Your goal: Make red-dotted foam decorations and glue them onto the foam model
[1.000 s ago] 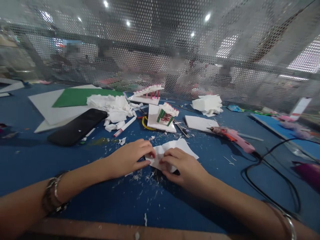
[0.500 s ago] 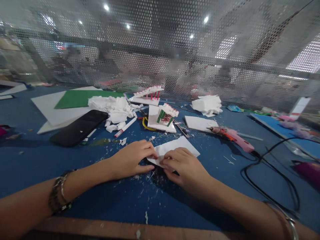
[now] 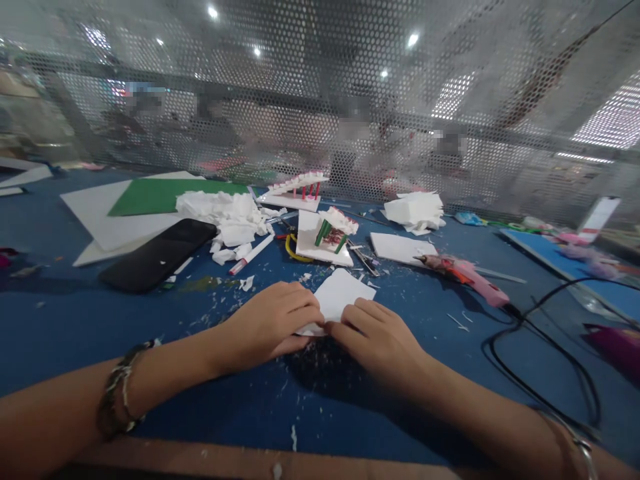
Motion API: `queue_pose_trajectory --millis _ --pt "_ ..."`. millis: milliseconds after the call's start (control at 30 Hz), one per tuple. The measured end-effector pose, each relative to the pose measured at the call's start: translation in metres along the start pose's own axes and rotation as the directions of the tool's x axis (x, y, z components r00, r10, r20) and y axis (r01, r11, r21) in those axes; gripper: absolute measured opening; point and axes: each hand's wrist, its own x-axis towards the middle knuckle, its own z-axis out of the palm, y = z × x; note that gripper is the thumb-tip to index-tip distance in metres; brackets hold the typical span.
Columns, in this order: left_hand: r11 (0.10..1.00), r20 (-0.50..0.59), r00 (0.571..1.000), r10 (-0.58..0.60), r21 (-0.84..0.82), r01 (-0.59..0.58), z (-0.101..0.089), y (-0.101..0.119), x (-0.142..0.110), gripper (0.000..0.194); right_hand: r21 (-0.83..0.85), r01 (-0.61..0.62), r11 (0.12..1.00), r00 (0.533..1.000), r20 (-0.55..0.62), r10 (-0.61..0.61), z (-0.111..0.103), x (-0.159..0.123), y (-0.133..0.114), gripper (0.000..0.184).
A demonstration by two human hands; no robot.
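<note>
A small white foam piece (image 3: 340, 297) lies on the blue table (image 3: 75, 313) in front of me. My left hand (image 3: 273, 323) is closed on its near left edge, fingers curled over it. My right hand (image 3: 380, 337) grips the near right edge, fingers pressed down on it. The two hands touch at the thumbs. White crumbs lie scattered under and around them.
A black phone (image 3: 157, 253) lies left. Crumpled white scraps (image 3: 225, 213), a red-capped marker (image 3: 250, 253), a small foam model (image 3: 325, 237), another foam model (image 3: 295, 190) and a pink glue gun (image 3: 467, 273) with its black cord (image 3: 540, 333) sit beyond. Perforated mesh (image 3: 320, 100) closes the back.
The white piece has been turned or folded; it looks narrower now and sits more upright between my hands. Both hands shifted slightly closer together and forward.
</note>
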Motion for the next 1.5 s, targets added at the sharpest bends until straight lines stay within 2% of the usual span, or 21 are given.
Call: queue_pose_trajectory --millis 133,200,267,367,533,667,767,867,1033,1133,1367,1500 --pt "0.985 -0.103 0.983 0.153 0.099 -0.143 0.002 -0.001 -0.002 0.014 0.038 0.060 0.997 0.997 -0.048 -0.058 -0.003 -0.003 0.006 0.025" --pt "0.965 -0.084 0.969 0.233 0.146 -0.219 0.002 0.002 -0.002 0.017 0.038 0.111 0.993 0.994 0.001 -0.112 -0.004 -0.004 0.008 0.024" --pt "0.947 -0.003 0.959 0.282 0.161 -0.278 0.001 0.005 0.000 0.021 0.064 0.157 0.986 0.984 0.076 -0.161 -0.004 -0.005 0.009 0.024" --pt "0.944 0.079 0.955 0.287 0.145 -0.295 -0.002 0.009 0.001 0.026 0.132 0.179 0.975 0.973 0.120 -0.195 -0.006 -0.006 0.010 0.022" --pt "0.940 0.044 0.953 0.299 0.158 -0.302 -0.005 0.013 -0.001 0.030 0.160 0.150 0.976 0.980 0.104 -0.168 -0.006 -0.009 0.012 0.021" --pt "0.933 0.116 0.939 0.323 0.125 -0.336 -0.003 0.019 -0.003 0.029 0.149 0.108 0.983 0.968 0.209 -0.138 -0.003 -0.011 0.012 0.016" --pt "0.961 0.131 0.960 0.249 0.093 -0.262 0.000 0.022 -0.002 0.027 0.161 0.113 0.981 0.959 0.241 -0.150 -0.001 -0.011 0.007 0.014" --pt "0.981 0.146 0.974 0.172 0.068 -0.183 0.002 0.024 0.000 0.028 0.181 0.138 0.974 0.961 0.215 -0.176 0.000 -0.012 0.002 0.017" --pt "0.998 0.166 0.984 0.061 -0.040 -0.055 0.001 0.025 -0.001 0.019 0.257 0.060 0.965 0.977 0.182 -0.109 0.004 -0.013 -0.002 0.018" --pt "0.996 0.180 0.984 0.007 -0.090 0.009 0.000 0.023 -0.003 0.016 0.284 0.023 0.959 0.978 0.194 -0.081 0.006 -0.012 -0.003 0.017" --pt "0.955 0.226 0.967 -0.121 -0.238 0.175 0.001 0.016 -0.006 0.012 0.366 -0.008 0.931 0.988 0.145 -0.049 0.006 -0.009 -0.004 0.017" --pt "0.944 0.249 0.951 -0.181 -0.226 0.239 0.000 0.014 -0.005 0.018 0.475 -0.136 0.869 0.980 0.190 0.050 0.008 -0.010 -0.004 0.016"
